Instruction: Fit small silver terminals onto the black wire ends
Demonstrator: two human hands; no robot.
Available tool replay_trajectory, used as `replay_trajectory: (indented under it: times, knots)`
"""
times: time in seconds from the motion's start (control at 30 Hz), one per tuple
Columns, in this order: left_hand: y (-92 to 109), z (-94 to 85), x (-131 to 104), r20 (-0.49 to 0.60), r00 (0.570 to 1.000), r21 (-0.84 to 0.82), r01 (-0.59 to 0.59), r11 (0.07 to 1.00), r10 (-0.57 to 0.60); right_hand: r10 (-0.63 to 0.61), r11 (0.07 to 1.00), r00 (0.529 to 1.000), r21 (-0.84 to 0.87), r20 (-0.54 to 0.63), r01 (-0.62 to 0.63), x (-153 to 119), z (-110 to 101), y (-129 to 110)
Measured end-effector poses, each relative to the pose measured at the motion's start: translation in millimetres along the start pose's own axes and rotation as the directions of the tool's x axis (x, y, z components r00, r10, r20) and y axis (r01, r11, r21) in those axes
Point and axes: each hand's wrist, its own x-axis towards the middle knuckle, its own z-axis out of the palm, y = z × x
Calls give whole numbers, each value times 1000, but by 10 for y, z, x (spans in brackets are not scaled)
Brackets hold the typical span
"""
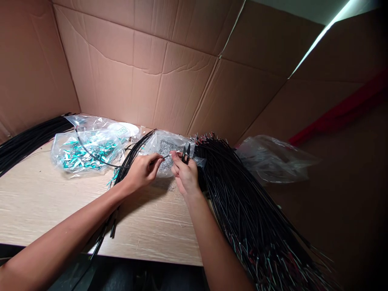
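My left hand (144,169) is closed on a black cable (103,162), which loops away to the left over a plastic bag. The cable's end points to my right hand (185,171), whose thumb and fingers are pinched together at the cable's tip. Small black scissors (186,153) rest in my right hand, blades up. Behind both hands lies a clear bag (166,147) of small silvery pieces. A thin bundle of black cables (132,155) lies beside and partly under my left hand.
A bag of teal and silver pieces (86,151) lies left on the wooden table (157,238). Black cables (33,131) lie far left, a large cable bundle (242,202) right. Cardboard walls (145,81) stand behind. An empty-looking plastic bag (273,157) sits right.
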Motion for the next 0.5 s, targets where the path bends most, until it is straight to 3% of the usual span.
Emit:
replay_trajectory:
  times: [0.13, 0.27, 0.37, 0.5]
  knots:
    - [30, 3, -6, -23, 1000, -38, -4, 999, 3, 115, 961, 988, 240, 107, -138, -32, 44, -45]
    - [37, 1, -6, -27, 1000, -65, -5, 998, 4, 128, 950, 985, 272, 113, -154, -44, 85, -74]
    - [31, 6, -5, -12, 1000, -63, 2, 998, -2, 66, 981, 998, 179, 21, -69, -52, 104, -89]
    - [20, 15, -11, -1, 1000, -76, 18, 997, -18, -201, 971, 971, -155, -129, 181, -84, 130, -93]
